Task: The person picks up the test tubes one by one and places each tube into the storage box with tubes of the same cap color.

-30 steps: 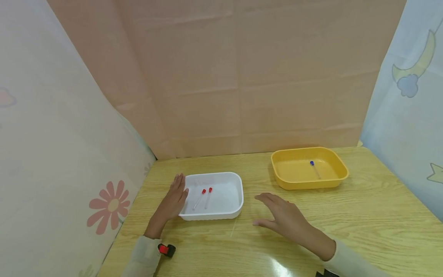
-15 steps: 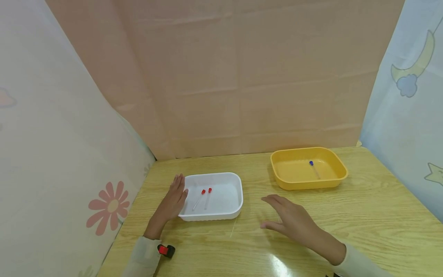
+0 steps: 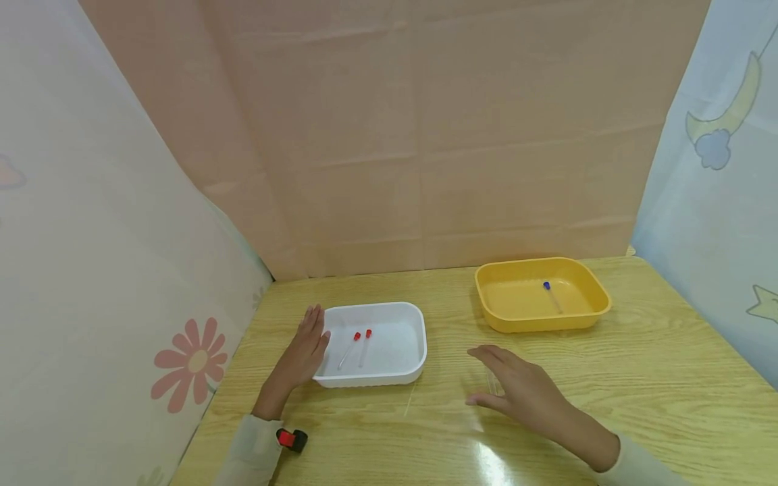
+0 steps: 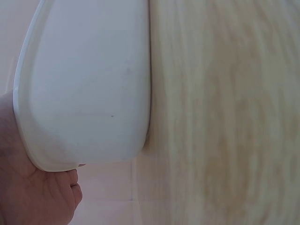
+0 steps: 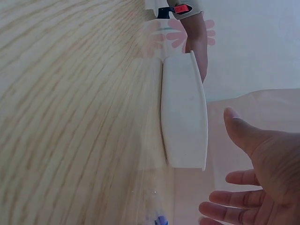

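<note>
My left hand (image 3: 305,347) rests against the left end of the white tray (image 3: 419,361), fingers straight and thumb over its rim. Two thin clear tubes with red caps (image 3: 357,336) lie inside the tray. In the left wrist view the hand (image 4: 37,197) shows around the tray's rounded corner. To the right of the tray, my right hand (image 3: 525,391) hovers over the table with thumb and fingers spread, holding nothing. A clear tube (image 3: 491,383) shows through its gap, partly hidden. The right wrist view has a blue cap (image 5: 161,220) on the table below the fingers.
A yellow tray (image 3: 498,324) stands at the back right, with one blue-capped clear tube (image 3: 553,297) in it. A thin pale line (image 3: 410,398) runs on the table in front of the white tray. Printed cloth hangs at both sides and plain cloth behind.
My right hand has drifted to the right and slightly toward me, still spread. A clear tube now shows between its thumb and fingers. The left hand and both trays have stayed put.
</note>
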Demonstrator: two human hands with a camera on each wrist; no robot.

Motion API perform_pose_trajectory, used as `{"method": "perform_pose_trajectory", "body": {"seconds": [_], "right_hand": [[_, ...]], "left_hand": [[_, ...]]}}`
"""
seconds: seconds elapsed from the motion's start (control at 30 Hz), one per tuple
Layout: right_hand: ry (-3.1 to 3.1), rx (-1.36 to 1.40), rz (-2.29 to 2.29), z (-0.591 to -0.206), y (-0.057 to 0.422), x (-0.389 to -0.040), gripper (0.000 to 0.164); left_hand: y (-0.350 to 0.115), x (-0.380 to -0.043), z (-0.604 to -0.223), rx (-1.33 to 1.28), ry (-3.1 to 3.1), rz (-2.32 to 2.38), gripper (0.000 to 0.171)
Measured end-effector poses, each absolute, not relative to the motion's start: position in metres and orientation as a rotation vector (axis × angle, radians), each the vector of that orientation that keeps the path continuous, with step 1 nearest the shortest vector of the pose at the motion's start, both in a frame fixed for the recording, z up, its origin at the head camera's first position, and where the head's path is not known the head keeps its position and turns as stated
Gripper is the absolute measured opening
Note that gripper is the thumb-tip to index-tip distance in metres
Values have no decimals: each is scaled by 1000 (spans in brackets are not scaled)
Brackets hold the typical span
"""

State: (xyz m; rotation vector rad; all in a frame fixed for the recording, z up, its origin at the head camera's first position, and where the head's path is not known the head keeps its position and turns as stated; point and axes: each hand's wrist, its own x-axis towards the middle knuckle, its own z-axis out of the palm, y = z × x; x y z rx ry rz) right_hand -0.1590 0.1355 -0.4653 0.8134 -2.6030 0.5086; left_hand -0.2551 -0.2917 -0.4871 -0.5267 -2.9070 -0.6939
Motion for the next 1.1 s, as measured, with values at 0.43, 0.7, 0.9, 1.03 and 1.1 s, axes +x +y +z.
{"method": "perform_pose_trajectory", "body": {"seconds": [0.43,0.7,0.9,1.03,1.1], "right_hand": [[-2660,722,531,-469,150,-160,74],[-2649,703,519,-471,161,-164,73],[-2626,712,525,-471,169,-164,72],[-2631,711,523,-470,174,-163,74],[-2633,713,514,-470,177,-163,74]], "left_hand": [[-291,-255,-488,-513,-2917,-687,61],[-291,-255,-486,-513,-2925,-698,61],[-291,-254,-485,-525,-2920,-694,61],[-291,-254,-485,-526,-2916,-695,61],[-291,-253,-485,-524,-2918,-693,61]]}}
